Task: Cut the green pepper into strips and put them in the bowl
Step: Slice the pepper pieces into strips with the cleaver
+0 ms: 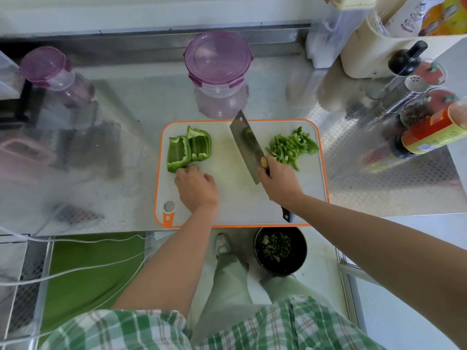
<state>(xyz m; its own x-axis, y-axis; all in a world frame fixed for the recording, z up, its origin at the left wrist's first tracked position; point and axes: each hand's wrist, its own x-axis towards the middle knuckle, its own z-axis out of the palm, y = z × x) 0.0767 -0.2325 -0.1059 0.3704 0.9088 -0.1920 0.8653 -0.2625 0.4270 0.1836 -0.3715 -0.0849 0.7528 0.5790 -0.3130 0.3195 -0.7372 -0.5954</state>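
Observation:
A white cutting board with an orange rim point(235, 205) lies on the steel counter. Two uncut green pepper pieces point(188, 150) sit at its left side. A pile of cut pepper strips point(292, 146) lies at its right side. My left hand point(195, 189) has its fingertips on the near end of the left pepper piece. My right hand point(279, 184) grips the handle of a cleaver point(249, 146), whose blade points away over the middle of the board. A dark bowl point(280, 251) with green scraps stands on the floor below the counter edge.
Two purple-lidded plastic containers point(218, 61) point(48, 68) stand behind the board. Bottles and shakers point(414, 97) crowd the right side, with a red-labelled bottle point(429, 137) lying tilted. White cables point(75, 269) run across the lower left.

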